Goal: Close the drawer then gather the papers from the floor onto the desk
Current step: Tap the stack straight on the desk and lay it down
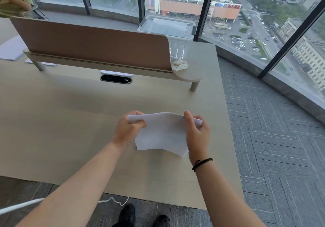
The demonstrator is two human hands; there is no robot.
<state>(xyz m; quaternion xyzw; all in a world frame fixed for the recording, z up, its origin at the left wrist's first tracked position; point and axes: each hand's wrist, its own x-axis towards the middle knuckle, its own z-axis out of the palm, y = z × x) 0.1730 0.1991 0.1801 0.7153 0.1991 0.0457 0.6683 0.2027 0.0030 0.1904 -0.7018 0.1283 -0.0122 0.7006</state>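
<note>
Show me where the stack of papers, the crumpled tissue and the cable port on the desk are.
stack of papers [161,133], head view, middle of the top sheet.
crumpled tissue [179,64], head view, its centre.
cable port [116,79], head view, dark opening.

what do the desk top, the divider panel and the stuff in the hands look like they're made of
Desk top: likely matte wood-look laminate, pale with a faint grain.
Divider panel: brown, smooth and matte; material unclear.
Papers: thin white sheets, sagging between the left hand and right hand.

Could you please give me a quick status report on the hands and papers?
Left hand, right hand gripping papers over desk. Nothing in the way.
</note>
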